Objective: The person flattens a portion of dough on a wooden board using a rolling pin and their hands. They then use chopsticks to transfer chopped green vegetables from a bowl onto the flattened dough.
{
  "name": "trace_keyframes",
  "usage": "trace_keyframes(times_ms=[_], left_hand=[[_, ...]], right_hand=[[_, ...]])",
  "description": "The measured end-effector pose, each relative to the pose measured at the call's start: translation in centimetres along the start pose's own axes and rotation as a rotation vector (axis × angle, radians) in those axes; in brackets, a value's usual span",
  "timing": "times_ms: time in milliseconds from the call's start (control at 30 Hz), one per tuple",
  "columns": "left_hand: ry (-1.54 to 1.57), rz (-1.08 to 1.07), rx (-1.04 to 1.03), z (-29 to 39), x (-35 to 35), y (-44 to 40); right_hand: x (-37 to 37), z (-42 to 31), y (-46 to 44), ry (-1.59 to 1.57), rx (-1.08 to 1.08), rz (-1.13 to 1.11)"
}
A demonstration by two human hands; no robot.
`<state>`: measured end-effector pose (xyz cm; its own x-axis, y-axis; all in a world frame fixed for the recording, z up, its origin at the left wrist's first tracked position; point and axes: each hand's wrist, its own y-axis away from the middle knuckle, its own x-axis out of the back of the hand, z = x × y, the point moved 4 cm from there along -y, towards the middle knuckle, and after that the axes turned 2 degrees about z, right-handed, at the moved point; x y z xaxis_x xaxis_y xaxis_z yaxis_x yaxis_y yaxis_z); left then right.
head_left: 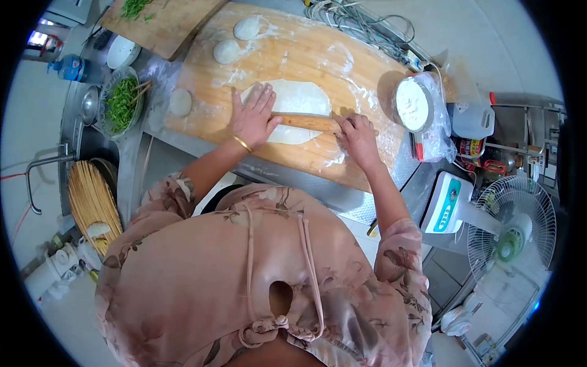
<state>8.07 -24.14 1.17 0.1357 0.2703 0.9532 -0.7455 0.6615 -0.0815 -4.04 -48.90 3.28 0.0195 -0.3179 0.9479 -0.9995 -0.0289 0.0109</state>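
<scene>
A flat oval sheet of dough (299,95) lies on the floured wooden board (214,131). Across it rests a wooden rolling pin (306,123). My left hand (252,119) is spread flat over the left end of the dough, its thumb beside the pin's left end; whether the palm covers part of the pin I cannot tell. With fingers curled over it, my right hand (359,139) grips the pin's right end. Two round dough pieces, one upper (247,28) and one lower (227,52), sit at the board's far side, and another dough round (180,102) at its left edge.
Left of the board stand a glass bowl of chopped greens (124,105) with chopsticks and a cutting board (162,27). To the right are a flour container (413,105), a kitchen scale (447,203) and a fan (512,235). Cables (367,24) run along the back.
</scene>
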Motion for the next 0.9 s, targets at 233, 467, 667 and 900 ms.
trace_keyframes(times_ms=[233,467,667,900], left_hand=[[-0.040,-0.154,-0.089,2.1,1.1,3.2],[-0.083,-0.150,-0.019,0.8,-1.1,-4.7],[-0.122,-0.277,-0.211,0.0,-0.3,-0.8],[-0.107,-0.262,-0.248,0.0,-1.0,-4.2]], right_hand=[[-1.0,-0.9,6.2,0.028,-0.059,0.027],[-0.2,1.7,0.8,0.133,-0.154,0.135],[-0.6,-3.5,6.8,0.047,-0.097,0.000],[-0.9,-1.9,6.5,0.108,-0.146,0.011]])
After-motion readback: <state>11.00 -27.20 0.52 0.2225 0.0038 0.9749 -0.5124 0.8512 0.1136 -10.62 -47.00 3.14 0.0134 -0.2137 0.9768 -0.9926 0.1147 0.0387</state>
